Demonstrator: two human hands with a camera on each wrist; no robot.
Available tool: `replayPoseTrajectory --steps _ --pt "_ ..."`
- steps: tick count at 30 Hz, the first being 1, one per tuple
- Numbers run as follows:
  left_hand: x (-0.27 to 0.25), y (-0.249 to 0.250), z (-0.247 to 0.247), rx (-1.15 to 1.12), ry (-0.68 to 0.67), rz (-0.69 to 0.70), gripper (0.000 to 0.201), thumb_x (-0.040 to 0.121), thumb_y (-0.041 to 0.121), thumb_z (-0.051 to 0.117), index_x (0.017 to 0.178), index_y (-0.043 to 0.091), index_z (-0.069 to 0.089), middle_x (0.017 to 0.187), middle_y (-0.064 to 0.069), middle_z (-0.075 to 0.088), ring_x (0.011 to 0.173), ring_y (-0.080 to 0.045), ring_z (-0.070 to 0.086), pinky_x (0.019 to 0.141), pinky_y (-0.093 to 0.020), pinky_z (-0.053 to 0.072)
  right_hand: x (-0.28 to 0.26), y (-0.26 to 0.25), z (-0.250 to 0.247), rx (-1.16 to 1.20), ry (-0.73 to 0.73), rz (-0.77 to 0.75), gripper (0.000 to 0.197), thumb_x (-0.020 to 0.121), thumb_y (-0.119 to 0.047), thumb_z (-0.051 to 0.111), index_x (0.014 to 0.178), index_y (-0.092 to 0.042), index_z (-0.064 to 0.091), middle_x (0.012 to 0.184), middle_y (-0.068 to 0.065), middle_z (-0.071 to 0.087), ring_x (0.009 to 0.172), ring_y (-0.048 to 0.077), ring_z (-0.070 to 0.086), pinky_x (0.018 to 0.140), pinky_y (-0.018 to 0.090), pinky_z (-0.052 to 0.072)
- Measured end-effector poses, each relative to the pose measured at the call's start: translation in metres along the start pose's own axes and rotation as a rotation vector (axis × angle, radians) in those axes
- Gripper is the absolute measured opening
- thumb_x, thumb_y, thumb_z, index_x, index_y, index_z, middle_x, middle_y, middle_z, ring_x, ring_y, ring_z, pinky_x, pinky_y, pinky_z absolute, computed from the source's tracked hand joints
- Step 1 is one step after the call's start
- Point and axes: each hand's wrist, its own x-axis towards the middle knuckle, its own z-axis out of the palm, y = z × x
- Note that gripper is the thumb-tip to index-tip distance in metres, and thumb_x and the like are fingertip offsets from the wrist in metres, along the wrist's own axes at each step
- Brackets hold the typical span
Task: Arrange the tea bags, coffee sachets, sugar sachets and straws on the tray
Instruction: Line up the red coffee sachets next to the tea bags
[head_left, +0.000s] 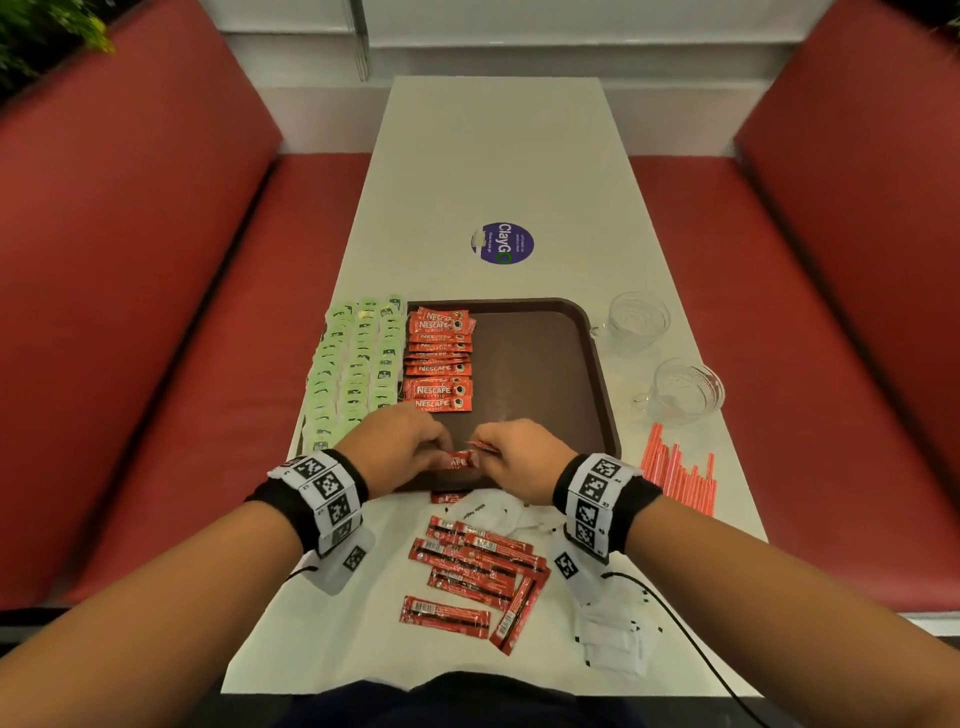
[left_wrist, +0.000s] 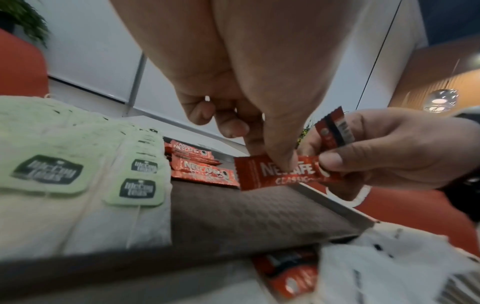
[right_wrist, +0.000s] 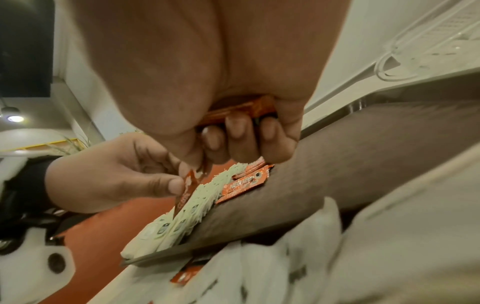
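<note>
A brown tray (head_left: 540, 364) holds rows of green tea bags (head_left: 358, 364) on its left side and a column of red coffee sachets (head_left: 439, 358) beside them. Over the tray's near edge both hands pinch one coffee sachet (head_left: 460, 460) (left_wrist: 262, 174) between them, my left hand (head_left: 439, 449) on its left part and my right hand (head_left: 485, 452) on its right end. My right hand (right_wrist: 197, 162) also grips further sachets (right_wrist: 241, 111) in its curled fingers, one standing up (left_wrist: 335, 129). Red straws (head_left: 680, 473) lie on the table right of the tray.
Loose coffee sachets (head_left: 478, 566) lie on the table in front of the tray. White sugar sachets (head_left: 613, 639) are at the near right. Two glass cups (head_left: 636, 319) (head_left: 685, 389) stand right of the tray. A round sticker (head_left: 503, 243) lies beyond it. Red benches flank the table.
</note>
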Motion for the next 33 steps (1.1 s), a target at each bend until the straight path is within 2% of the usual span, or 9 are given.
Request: replayPoseTrajectory --steps 3,6,12,16,19,23,27,30,33 --pt "0.02 -0.012 0.0 0.092 0.008 -0.106 0.009 0.09 0.041 0.065 0.093 0.035 0.071 0.087 0.014 0.061 0.088 -0.008 0.05 0.083 -0.031 0.044 0.004 0.005 -0.003 0.074 -0.023 0.118 0.02 0.1 -0.022 0.047 0.12 -0.02 0.048 0.095 0.003 0.067 0.077 0.017 0.06 0.072 0.035 0.05" --pt "0.036 -0.02 0.002 0.124 -0.032 -0.187 0.007 0.09 0.039 0.066 0.09 0.034 0.071 0.088 0.013 0.065 0.088 -0.011 0.056 0.085 -0.032 0.048 0.007 0.008 -0.007 0.115 -0.028 0.191 0.021 0.096 -0.016 0.049 0.112 -0.019 0.035 0.085 0.005 0.062 0.072 0.019 0.059 0.065 0.035 0.047" --pt "0.054 -0.025 0.008 0.195 -0.039 -0.221 0.011 0.089 0.043 0.066 0.096 0.035 0.071 0.093 0.011 0.068 0.096 -0.014 0.058 0.086 -0.035 0.049 0.01 0.014 -0.013 0.082 -0.044 0.199 0.01 0.091 -0.016 0.051 0.088 -0.021 0.042 0.083 0.002 0.058 0.075 0.024 0.057 0.068 0.038 0.048" --pt "0.055 -0.029 0.007 0.212 -0.053 -0.188 0.019 0.084 0.047 0.071 0.099 0.037 0.069 0.096 0.015 0.065 0.099 -0.012 0.054 0.09 -0.034 0.045 0.012 0.019 -0.014 0.077 -0.011 0.192 0.007 0.089 -0.014 0.053 0.089 -0.02 0.049 0.083 -0.002 0.057 0.075 0.019 0.055 0.065 0.031 0.043" --pt "0.057 -0.027 0.006 0.254 -0.105 -0.189 0.016 0.086 0.041 0.07 0.101 0.036 0.069 0.1 0.014 0.066 0.104 -0.013 0.053 0.093 -0.035 0.04 0.014 0.02 -0.014 0.066 0.016 0.166 0.006 0.089 -0.012 0.055 0.09 -0.019 0.053 0.087 -0.003 0.054 0.079 0.017 0.053 0.07 0.028 0.042" --pt "0.063 -0.025 0.004 0.224 -0.097 -0.227 0.012 0.087 0.037 0.07 0.099 0.035 0.072 0.098 0.012 0.069 0.101 -0.014 0.058 0.095 -0.035 0.044 0.015 0.021 -0.011 0.033 0.032 0.143 0.008 0.09 -0.012 0.055 0.092 -0.02 0.056 0.094 -0.004 0.049 0.082 0.015 0.052 0.073 0.025 0.04" --pt "0.065 -0.02 0.0 0.206 -0.057 -0.194 0.013 0.091 0.04 0.064 0.101 0.034 0.071 0.098 0.011 0.069 0.102 -0.015 0.059 0.092 -0.036 0.045 0.014 0.021 -0.013 0.003 0.018 0.142 0.011 0.095 -0.013 0.054 0.097 -0.024 0.056 0.098 -0.005 0.054 0.087 0.014 0.053 0.077 0.025 0.038" --pt "0.061 -0.01 -0.005 0.072 0.052 -0.078 0.025 0.098 0.044 0.053 0.107 0.03 0.072 0.1 0.009 0.071 0.095 -0.014 0.061 0.084 -0.033 0.049 0.015 0.022 -0.014 -0.005 0.013 0.16 0.009 0.097 -0.016 0.055 0.099 -0.024 0.058 0.097 -0.006 0.056 0.088 0.015 0.055 0.079 0.026 0.041" --pt "0.054 0.008 -0.009 -0.042 0.003 0.037 0.03 0.097 0.05 0.051 0.105 0.031 0.072 0.095 0.013 0.07 0.087 -0.008 0.06 0.078 -0.028 0.047 0.015 0.02 -0.014 0.01 0.026 0.138 0.011 0.099 -0.015 0.054 0.093 -0.025 0.053 0.091 -0.008 0.051 0.084 0.015 0.052 0.073 0.024 0.038"
